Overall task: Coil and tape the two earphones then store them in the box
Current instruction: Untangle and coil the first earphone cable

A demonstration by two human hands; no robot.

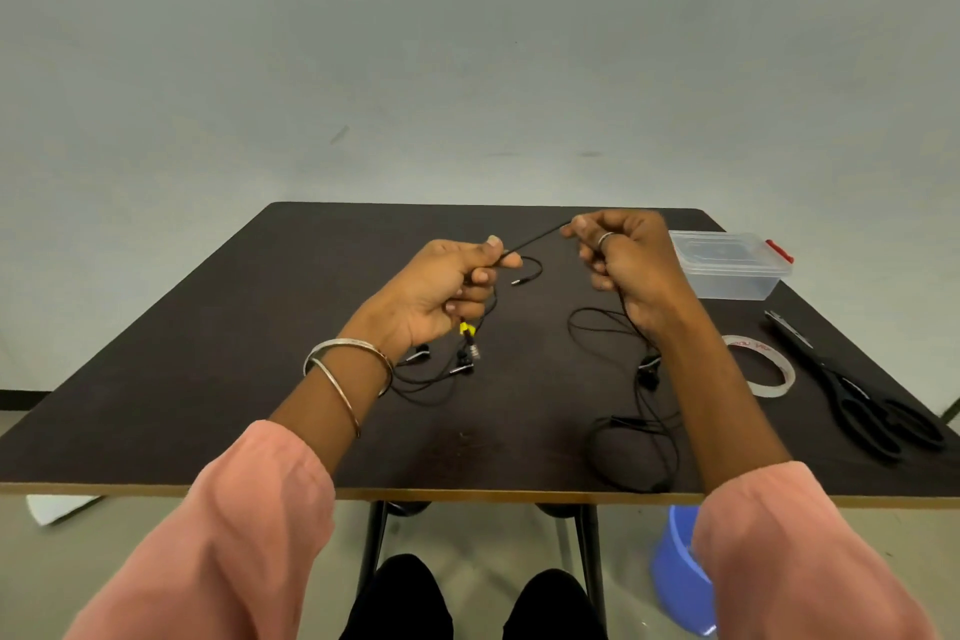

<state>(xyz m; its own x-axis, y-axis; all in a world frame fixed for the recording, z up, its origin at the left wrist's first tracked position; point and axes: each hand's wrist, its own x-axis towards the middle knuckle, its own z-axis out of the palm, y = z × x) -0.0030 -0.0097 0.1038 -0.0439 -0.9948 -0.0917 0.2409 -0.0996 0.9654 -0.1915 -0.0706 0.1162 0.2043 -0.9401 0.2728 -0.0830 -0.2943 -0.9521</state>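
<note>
Over the dark table (208,353), my left hand (447,291) grips a black earphone cable (535,239), and my right hand (623,260) pinches the same cable farther along, so a taut stretch runs between them. Below the left hand hang loose loops, the earbuds (465,361) and a small yellow tag (466,327). A second black earphone (636,431) lies in loose loops on the table under my right forearm. The clear plastic box (732,270) with a red latch stands shut at the far right.
A roll of clear tape (763,369) lies right of my right forearm. Black scissors (857,400) lie near the table's right edge. A blue bucket (675,572) stands on the floor beneath the near right edge.
</note>
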